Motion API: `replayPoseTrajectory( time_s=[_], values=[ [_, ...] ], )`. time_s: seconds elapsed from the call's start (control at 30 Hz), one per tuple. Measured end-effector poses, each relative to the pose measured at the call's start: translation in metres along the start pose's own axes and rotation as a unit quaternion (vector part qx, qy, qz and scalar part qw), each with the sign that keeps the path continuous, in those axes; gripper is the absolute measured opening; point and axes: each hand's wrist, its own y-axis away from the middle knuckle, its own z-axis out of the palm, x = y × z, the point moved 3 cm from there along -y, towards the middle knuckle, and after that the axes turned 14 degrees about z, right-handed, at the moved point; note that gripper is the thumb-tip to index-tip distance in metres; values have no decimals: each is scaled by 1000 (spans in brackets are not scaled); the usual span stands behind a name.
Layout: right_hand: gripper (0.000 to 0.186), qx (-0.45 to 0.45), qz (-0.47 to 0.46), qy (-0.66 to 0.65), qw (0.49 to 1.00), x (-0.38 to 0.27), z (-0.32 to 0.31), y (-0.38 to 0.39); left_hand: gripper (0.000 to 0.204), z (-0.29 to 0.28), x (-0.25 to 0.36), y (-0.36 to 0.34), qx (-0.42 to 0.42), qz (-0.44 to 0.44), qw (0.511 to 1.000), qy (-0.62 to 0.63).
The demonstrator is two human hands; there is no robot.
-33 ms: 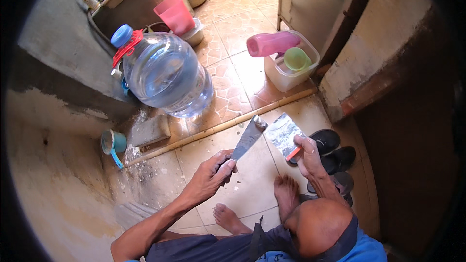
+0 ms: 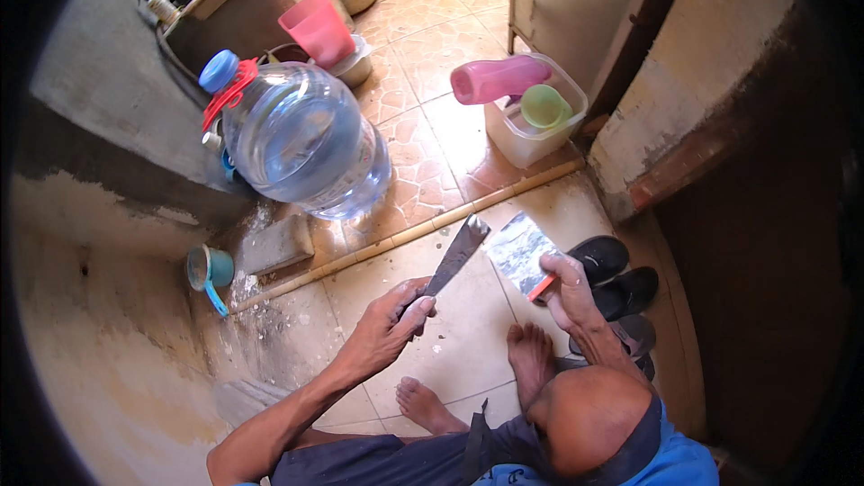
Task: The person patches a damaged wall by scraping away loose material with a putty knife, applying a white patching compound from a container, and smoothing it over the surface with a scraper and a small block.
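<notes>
My left hand (image 2: 396, 319) is closed around the handle of a putty knife (image 2: 457, 256), its dark, narrow-looking blade pointing up and right with a bit of pale paste near the tip. Facing it, my right hand (image 2: 571, 292) grips a flat square scraper (image 2: 519, 254) by its orange-red edge. Whitish-grey smears cover the scraper's face. A small gap separates the knife's tip from the scraper. Both tools are held above the tiled floor (image 2: 360, 283), in front of my bare feet.
Beyond the raised threshold (image 2: 409, 234) stands a large water bottle (image 2: 306, 139). A clear tub (image 2: 531, 148) holds a pink bottle and a green cup. At left are a blue dipper (image 2: 214, 268) and a grey block (image 2: 279, 245); dark sandals (image 2: 621, 292) lie at right.
The putty knife has turned in my left hand, so its blade looks narrower. The scraper in my right hand has shifted slightly left and tilted. The whole view has moved a little.
</notes>
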Motion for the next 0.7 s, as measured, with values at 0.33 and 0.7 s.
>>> replayPoseTrajectory(
  time_s=[0.33, 0.7],
  values=[
    [44, -114, 100, -159, 976, -13, 19, 29, 55, -19, -13, -8, -162, 222, 846, -457],
    [27, 32, -80, -143, 986, -49, -84, -39, 44, -41, -45, -5, -25, 137, 925, -355]
  ],
)
